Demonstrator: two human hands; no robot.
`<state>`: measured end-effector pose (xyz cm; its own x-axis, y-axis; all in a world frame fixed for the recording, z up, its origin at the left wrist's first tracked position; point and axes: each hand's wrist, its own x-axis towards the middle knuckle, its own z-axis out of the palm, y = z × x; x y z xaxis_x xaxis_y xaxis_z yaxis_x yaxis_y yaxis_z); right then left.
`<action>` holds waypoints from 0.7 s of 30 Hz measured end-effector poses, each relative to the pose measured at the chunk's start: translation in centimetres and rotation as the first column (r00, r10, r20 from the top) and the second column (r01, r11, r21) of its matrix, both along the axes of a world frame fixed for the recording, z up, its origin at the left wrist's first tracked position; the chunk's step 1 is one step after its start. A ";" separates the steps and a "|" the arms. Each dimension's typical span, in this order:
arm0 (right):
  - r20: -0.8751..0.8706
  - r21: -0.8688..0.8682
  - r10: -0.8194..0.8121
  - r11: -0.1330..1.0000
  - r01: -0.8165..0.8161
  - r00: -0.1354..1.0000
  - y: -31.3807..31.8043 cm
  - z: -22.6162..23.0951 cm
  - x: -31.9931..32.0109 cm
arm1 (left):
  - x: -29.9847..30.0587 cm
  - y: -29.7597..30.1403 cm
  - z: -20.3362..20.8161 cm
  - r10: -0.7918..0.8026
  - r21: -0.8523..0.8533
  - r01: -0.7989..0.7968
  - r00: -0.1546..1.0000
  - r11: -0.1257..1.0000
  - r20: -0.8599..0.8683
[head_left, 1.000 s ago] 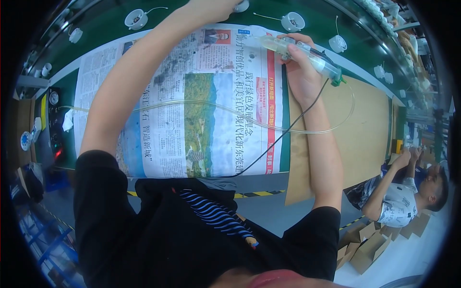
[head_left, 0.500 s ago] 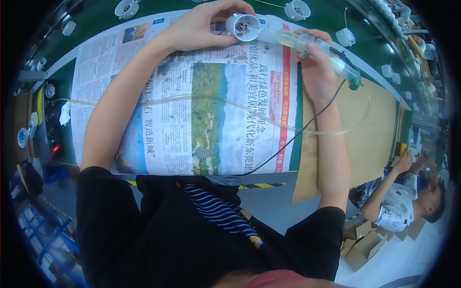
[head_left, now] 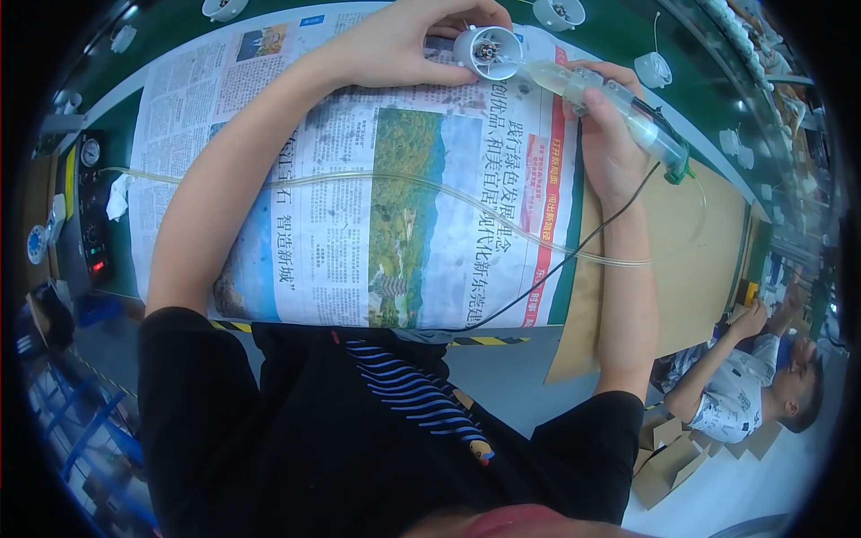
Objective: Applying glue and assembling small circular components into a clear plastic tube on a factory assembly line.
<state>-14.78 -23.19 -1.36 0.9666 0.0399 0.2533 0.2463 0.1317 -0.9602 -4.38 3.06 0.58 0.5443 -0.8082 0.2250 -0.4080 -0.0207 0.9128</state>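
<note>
At the far side of the newspaper, my left hand (head_left: pixel 404 47) is closed around a small white round plastic housing (head_left: pixel 462 52). Its open face is turned up towards me, and small metallic and dark parts show inside. My right hand (head_left: pixel 614 121) grips a translucent dispensing syringe (head_left: pixel 647 134) with a green cap (head_left: pixel 679 170) on its back end. The syringe lies tilted, its nozzle end pointing left at the housing's right rim. Whether the fine tip touches anything inside is too small to tell.
Newspaper (head_left: pixel 332 224) covers the bench; brown cardboard (head_left: pixel 700 233) lies right. A clear hose (head_left: pixel 430 186) runs across from a black control box (head_left: pixel 94 215) with a gauge; a black cable (head_left: pixel 556 269) crosses too. More white housings (head_left: pixel 558 13) stand behind. Another person (head_left: pixel 744 377) sits at right.
The syringe's nozzle end and the housing are closer together now. The whole view has shifted slightly. Both hands keep their hold.
</note>
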 end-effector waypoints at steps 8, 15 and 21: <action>0.010 -0.010 -0.024 1.000 0.024 1.000 0.0 0.0 0.0 | -0.1 0.0 0.1 0.001 -0.002 0.000 1.000 1.000 0.020; 0.029 -0.070 -0.034 0.997 0.036 0.999 0.1 0.2 -0.1 | -0.1 0.0 -0.3 0.016 0.012 -0.016 1.000 1.000 0.020; -0.007 0.123 -0.023 0.992 0.024 1.000 -0.4 0.3 0.0 | 2.3 -0.1 -0.8 0.423 -0.146 -0.540 0.434 0.829 0.796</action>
<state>-14.78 -23.58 -1.06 0.9682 -0.0139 0.2498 0.2456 0.2430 -0.9384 -2.05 2.93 -0.19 0.5103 -0.5222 0.6833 -0.8240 -0.5243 0.2147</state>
